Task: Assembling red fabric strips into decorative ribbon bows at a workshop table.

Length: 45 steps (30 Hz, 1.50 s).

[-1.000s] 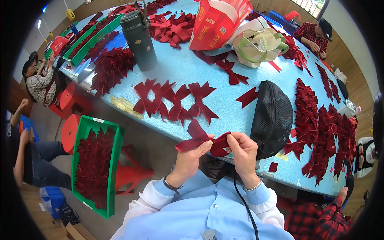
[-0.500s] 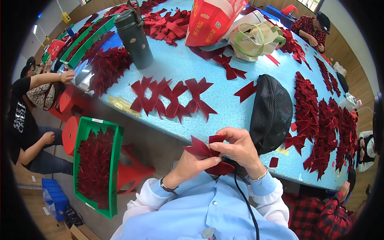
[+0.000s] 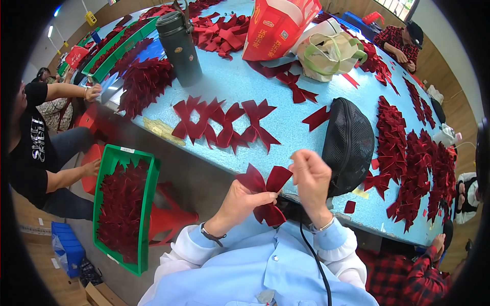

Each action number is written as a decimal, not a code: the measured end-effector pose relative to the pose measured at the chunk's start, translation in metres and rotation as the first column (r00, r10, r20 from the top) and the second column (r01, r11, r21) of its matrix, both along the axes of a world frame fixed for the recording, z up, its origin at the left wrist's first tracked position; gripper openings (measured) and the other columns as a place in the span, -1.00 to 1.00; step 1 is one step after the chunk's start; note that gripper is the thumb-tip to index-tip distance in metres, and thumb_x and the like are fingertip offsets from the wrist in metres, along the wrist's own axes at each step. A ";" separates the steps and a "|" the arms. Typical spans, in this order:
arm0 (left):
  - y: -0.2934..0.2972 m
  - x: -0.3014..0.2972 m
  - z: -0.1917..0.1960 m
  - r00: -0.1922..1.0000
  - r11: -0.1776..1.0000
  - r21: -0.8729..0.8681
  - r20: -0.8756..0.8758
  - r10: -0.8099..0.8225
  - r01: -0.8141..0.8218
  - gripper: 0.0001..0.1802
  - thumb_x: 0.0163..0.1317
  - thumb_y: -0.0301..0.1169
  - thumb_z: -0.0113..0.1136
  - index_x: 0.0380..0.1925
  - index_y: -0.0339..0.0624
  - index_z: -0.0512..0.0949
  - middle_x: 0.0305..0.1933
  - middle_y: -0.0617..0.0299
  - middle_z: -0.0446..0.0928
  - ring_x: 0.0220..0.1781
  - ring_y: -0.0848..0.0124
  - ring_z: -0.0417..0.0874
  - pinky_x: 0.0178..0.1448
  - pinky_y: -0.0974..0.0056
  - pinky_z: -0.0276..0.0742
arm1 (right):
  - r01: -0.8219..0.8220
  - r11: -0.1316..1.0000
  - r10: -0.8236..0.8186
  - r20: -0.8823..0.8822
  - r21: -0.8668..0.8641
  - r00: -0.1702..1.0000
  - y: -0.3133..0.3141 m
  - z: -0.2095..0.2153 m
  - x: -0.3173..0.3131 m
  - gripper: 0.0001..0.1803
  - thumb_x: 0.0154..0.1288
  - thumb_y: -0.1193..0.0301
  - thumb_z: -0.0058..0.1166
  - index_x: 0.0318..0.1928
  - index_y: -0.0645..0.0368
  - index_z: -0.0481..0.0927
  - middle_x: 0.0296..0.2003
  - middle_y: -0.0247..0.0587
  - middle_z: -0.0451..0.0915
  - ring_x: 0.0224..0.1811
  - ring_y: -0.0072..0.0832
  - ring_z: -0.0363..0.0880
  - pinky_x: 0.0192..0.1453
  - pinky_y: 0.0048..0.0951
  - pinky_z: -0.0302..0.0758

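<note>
Both hands' fingers now pinch the red bow point(image 3: 265, 191) lifted higher; right hand point(image 3: 312, 178) raised, left hand point(image 3: 244, 201) beneath

A dark red velvet bow point(image 3: 265, 188), loops spread upward, tails hanging, held above the table edge.

The person is wearing a light blue button-up shirt with a pointed collar and long sleeves over whitish undersleeves. The left hand point(image 3: 240, 201) is showing a dark wristband, the right hand point(image 3: 312, 178) a thin silvery bangle. A thin black cable is running down the shirt front.
</note>
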<state>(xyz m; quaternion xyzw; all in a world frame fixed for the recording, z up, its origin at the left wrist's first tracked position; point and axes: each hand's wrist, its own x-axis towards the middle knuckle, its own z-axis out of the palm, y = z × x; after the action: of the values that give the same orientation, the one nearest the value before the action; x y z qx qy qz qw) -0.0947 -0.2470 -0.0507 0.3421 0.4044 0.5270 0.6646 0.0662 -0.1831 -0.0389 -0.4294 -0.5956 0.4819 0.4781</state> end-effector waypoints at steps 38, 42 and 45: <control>0.021 -0.017 -0.001 0.983 0.977 0.163 -0.098 0.156 -0.139 -0.78 0.25 -0.50 0.14 -0.14 -0.34 0.59 -0.27 0.30 0.59 -0.22 0.61 0.51 -0.08 0.45 0.43 | -0.322 0.884 0.335 -0.020 -0.339 0.942 -0.007 0.000 0.013 -0.82 0.08 0.48 0.28 -0.38 0.25 0.52 -0.51 -0.42 0.54 -0.49 -0.75 0.44 -0.40 -0.72 0.35; 0.034 -0.018 -0.003 0.927 0.957 0.226 -0.287 0.242 -0.179 -0.79 0.25 -0.51 0.13 -0.14 -0.38 0.58 -0.26 0.23 0.61 -0.23 0.56 0.55 -0.07 0.42 0.45 | -0.321 0.868 0.333 -0.035 -0.379 0.942 -0.003 -0.006 0.016 -0.82 0.07 0.48 0.28 -0.42 0.24 0.51 -0.54 -0.45 0.50 -0.52 -0.76 0.40 -0.43 -0.73 0.30; 0.042 -0.015 0.002 0.910 0.925 0.259 -0.236 0.341 -0.279 -0.77 0.24 -0.52 0.14 -0.12 -0.38 0.55 -0.25 0.19 0.62 -0.23 0.53 0.57 -0.07 0.41 0.46 | -0.282 0.887 0.276 -0.070 -0.365 0.958 0.001 -0.009 0.018 -0.83 0.08 0.49 0.27 -0.42 0.23 0.50 -0.54 -0.47 0.49 -0.52 -0.77 0.38 -0.43 -0.73 0.29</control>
<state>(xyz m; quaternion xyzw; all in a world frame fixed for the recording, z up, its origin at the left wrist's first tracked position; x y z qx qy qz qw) -0.1101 -0.2047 -0.0483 0.4148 0.4818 0.6146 0.4670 0.0843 -0.1817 -0.0481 -0.4179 -0.5452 0.6531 0.3187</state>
